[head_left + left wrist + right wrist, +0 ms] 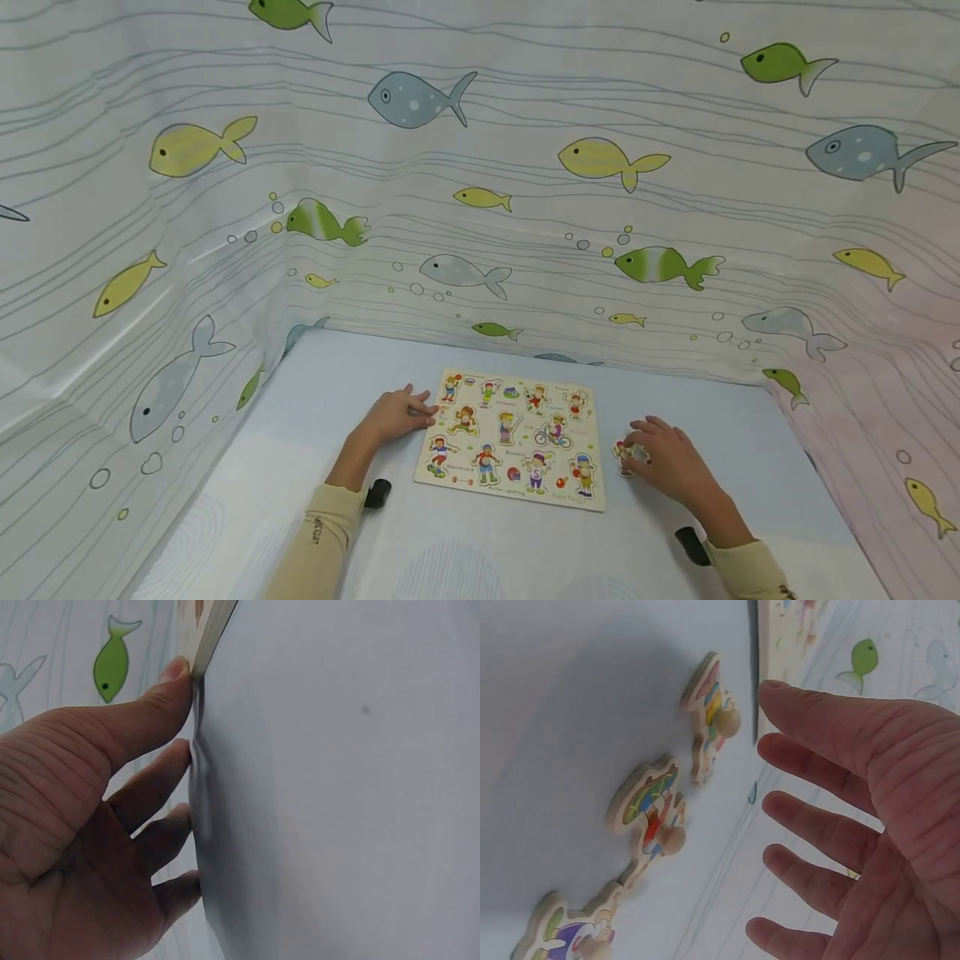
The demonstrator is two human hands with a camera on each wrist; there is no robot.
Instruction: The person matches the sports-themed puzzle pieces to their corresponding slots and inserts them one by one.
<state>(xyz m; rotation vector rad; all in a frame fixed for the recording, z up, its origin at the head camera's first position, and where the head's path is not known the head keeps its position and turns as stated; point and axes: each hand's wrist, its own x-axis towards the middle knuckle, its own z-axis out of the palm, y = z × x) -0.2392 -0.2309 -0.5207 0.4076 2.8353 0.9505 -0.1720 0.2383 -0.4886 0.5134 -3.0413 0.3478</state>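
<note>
A wooden puzzle board (487, 429) printed with children playing sports lies on the table. My left hand (397, 414) is at its left side, thumb touching the board's edge (214, 634) and the other fingertips resting on the table surface, loosely spread. Beyond the board's right side, my right hand (667, 454) hovers over loose pieces with fingers spread, holding nothing. In the right wrist view, knobbed puzzle pieces lie beside it: one with yellow and blue (714, 697), one green and red (649, 796), and one with purple (562, 941). In the head view a piece (622, 458) shows partly behind the right hand.
The table (337, 358) has a pale blue and white covering. A fish-patterned curtain (525, 233) surrounds it at the back and sides. Black wrist devices sit at the left cuff (377, 493) and the right cuff (692, 546).
</note>
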